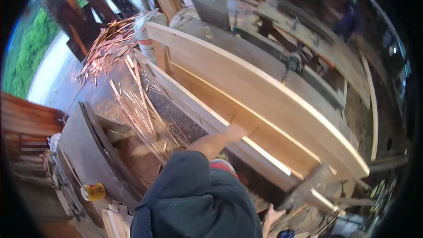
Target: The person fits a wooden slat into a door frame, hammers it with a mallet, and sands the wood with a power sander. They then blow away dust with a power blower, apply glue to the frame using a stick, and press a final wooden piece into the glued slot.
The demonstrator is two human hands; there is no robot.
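Note:
A long pale wooden frame [260,79] with a tall curved far board lies at a slant before me. My left hand [236,132] rests over the top edge of its near side board [271,161], fingers curled over it. Thin dark marks show beside that hand, too small to name. At the lower right, my right hand [274,215] is closed around the lower end of a dark grey power tool [304,187]. The tool is blurred and its exact kind does not show. Its upper end is near the right end of the frame.
Thin wood strips [139,101] and a heap of offcuts [110,44] lie on the ground to the left. A yellow can [93,191] stands at the lower left. Workbenches with planks [317,48] are behind the frame. Scraps and debris [308,220] lie at the lower right.

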